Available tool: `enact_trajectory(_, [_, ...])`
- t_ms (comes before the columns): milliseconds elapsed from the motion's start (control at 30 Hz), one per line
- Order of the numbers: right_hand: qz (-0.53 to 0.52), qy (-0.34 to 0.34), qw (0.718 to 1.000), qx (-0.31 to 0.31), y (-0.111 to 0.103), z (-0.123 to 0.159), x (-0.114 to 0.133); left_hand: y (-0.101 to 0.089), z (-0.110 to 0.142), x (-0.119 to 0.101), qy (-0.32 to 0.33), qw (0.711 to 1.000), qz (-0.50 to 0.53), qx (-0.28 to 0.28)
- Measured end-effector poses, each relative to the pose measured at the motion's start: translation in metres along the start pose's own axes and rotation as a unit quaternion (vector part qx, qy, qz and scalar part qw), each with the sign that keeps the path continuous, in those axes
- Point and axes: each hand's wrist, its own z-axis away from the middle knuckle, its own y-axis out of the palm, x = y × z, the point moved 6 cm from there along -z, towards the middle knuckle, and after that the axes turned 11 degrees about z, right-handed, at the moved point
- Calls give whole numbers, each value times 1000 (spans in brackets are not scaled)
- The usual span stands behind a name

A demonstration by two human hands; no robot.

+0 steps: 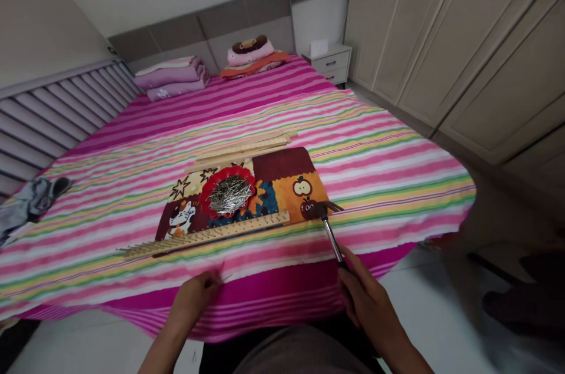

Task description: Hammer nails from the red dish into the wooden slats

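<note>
My right hand [359,291] is closed round the dark grip of a claw hammer [331,235], whose shiny shaft slants up to a dark head over the right edge of the patterned mat [282,171]. My left hand [198,297], slightly blurred, is pinched near the bed's front edge, with a thin nail [227,277] just showing at its fingertips. In front of both hands lies a wooden strip [247,225] with a row of nails standing in it, denser at its left end. A red scalloped dish [204,200] full of loose nails sits on the mat behind the strip.
More wooden strips [242,149] lie behind the mat on the striped bedspread [375,150]. Grey clothing [37,203] is at the left. Folded bedding [174,76] and a pillow stack [251,56] rest by the headboard. A white nightstand [331,65] and wardrobe [441,38] stand right.
</note>
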Motion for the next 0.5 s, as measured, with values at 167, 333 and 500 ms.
enact_trajectory(167, [1, 31, 999, 34, 3, 2, -2, 25, 3, 14, 24, 999, -36, 32])
enact_trajectory(333, [-1, 24, 999, 25, 6, 4, 2, 27, 4, 11, 36, 998, -44, 19])
enact_trajectory(500, [-22, 30, 999, 26, 9, 6, 3, 27, 2, 5, 76, 996, -37, 13])
